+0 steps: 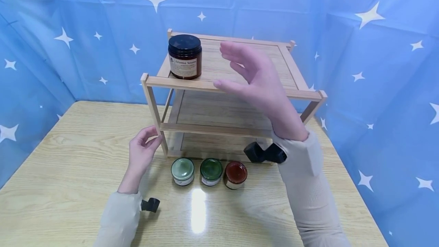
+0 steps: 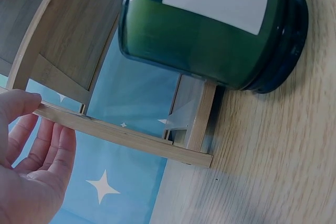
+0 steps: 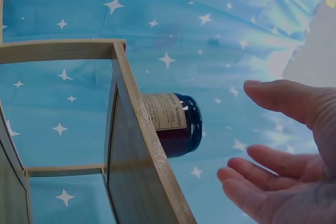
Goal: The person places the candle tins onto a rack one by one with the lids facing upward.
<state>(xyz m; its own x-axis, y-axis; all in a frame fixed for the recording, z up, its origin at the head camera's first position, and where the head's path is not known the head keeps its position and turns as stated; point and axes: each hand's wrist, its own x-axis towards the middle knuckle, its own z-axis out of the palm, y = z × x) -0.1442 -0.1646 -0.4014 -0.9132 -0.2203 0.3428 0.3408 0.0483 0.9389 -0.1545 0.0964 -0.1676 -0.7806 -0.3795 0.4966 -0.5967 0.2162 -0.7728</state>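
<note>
A wooden shelf rack (image 1: 219, 129) stands on the table. On the left of its top board sits a dark brown jar (image 1: 185, 67) with a black lid and a cream label. My right hand (image 1: 258, 75) is raised over the front of the top board, right of that jar; its fingers are spread from the thumb and hold nothing. With thumb and fingertips my left hand (image 2: 39, 156) pinches the rack's front left leg (image 2: 121, 132). Before the rack stand a pale green jar (image 1: 183, 170), a dark green jar (image 1: 211, 170) and a red-brown jar (image 1: 236, 174).
A light wood table (image 1: 85, 163) carries the rack and jars. Behind and at both sides hangs a blue curtain (image 1: 113, 48) with white stars. Each sleeve has a black strap-like piece at the cuff.
</note>
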